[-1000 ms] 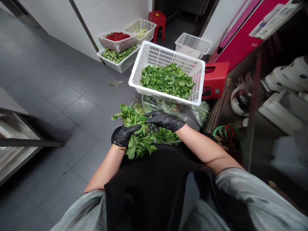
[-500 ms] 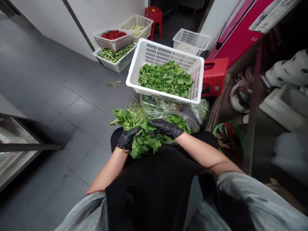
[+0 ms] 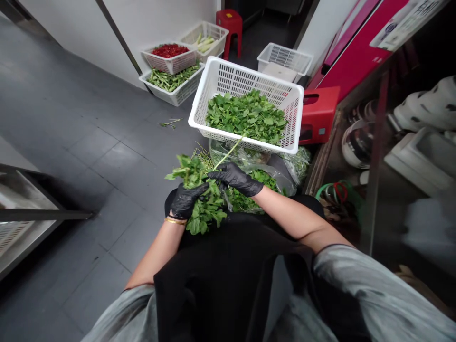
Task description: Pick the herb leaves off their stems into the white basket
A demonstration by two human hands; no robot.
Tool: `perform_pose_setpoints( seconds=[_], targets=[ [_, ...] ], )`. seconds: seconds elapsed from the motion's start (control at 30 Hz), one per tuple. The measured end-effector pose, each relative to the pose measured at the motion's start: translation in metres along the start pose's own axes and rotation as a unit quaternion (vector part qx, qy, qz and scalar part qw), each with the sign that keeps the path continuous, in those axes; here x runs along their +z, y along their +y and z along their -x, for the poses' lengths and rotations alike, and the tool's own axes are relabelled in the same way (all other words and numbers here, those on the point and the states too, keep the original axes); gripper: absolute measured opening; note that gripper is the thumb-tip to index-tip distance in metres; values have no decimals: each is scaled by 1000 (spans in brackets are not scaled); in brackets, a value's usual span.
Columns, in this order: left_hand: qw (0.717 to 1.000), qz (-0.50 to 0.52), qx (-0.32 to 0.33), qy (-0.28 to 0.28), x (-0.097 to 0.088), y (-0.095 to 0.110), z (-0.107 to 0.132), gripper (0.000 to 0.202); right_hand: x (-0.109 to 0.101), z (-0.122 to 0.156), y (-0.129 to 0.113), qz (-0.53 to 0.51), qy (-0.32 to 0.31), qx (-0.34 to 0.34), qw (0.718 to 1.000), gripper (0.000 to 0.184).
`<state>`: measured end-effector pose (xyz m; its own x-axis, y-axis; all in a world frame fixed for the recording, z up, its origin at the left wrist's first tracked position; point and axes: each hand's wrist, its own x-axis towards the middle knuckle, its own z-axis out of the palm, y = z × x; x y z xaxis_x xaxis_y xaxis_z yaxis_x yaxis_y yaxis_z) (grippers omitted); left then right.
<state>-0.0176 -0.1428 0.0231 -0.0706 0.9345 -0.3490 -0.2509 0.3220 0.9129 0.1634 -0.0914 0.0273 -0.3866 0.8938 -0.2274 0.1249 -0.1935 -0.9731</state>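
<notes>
Compared with half a second ago, the right hand has shifted left, nearer the left hand, and a long stem now juts up by its fingertips.

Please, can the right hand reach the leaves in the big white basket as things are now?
Probably yes: the leaves lie in an open basket just ahead of the right hand, with only the near rim to clear. Its grip seems busy with a long stem, though.
</notes>
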Motion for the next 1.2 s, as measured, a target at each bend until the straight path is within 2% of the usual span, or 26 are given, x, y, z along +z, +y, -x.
perform_pose_setpoints(
  seconds=[0.1,0.17,0.2,0.23,0.27,0.33,0.37,0.4,0.47,0.5,0.53,0.57,0.63,0.73,0.83,0.97,1.07,1.13,1.2],
  targets=[
    [997,8,-45,-58,4,0,2,53,0,2,-6,98,-41,-36,994,51],
    [994,33,-79,-69,-1,0,5,54,-11,0,-12,177,-103,-35,978,46],
    [992,46,-95,-71,-5,0,6,52,-19,-3,-14,212,-115,-37,970,44],
    [990,59,-107,-70,-8,1,8,49,-27,-6,-16,237,-95,-47,966,43],
    [988,72,-115,-67,-12,2,9,44,-34,-10,-16,247,-47,-61,966,43],
    [987,102,-116,-49,-16,5,9,35,-45,-15,-12,212,66,-67,973,42],
    [987,118,-105,-30,-16,5,9,34,-47,-15,-8,175,80,-45,980,41],
    [987,135,-88,-7,-16,5,8,33,-46,-14,-4,136,51,-11,989,40],
    [986,158,-49,35,-14,2,5,34,-38,-4,7,82,-84,57,991,38],
    [985,161,-30,52,-12,-1,3,34,-32,2,12,56,-138,72,986,36],
    [986,154,-14,65,-10,-6,2,35,-24,8,16,24,-160,73,984,35],
    [988,138,-3,71,-7,-10,2,35,-16,14,18,-16,-152,66,986,35],
    [993,95,9,63,0,-20,4,35,-1,20,19,-103,-97,46,989,35],
    [998,54,4,14,12,-30,9,43,8,18,13,-167,-63,32,983,33],
    [999,43,5,-15,17,-28,12,50,0,16,6,-186,-32,17,982,31],
    [997,71,5,6,13,-15,12,44,-23,24,4,-141,-25,-23,989,25],
    [991,119,-59,-11,11,-8,11,37,-26,29,6,-98,-72,-20,992,25],
    [983,125,-126,-37,14,-9,9,32,-19,29,5,-74,-136,-6,988,26],
    [979,117,-163,-35,18,-11,6,26,-14,27,1,-46,-210,14,977,26]
  ],
)
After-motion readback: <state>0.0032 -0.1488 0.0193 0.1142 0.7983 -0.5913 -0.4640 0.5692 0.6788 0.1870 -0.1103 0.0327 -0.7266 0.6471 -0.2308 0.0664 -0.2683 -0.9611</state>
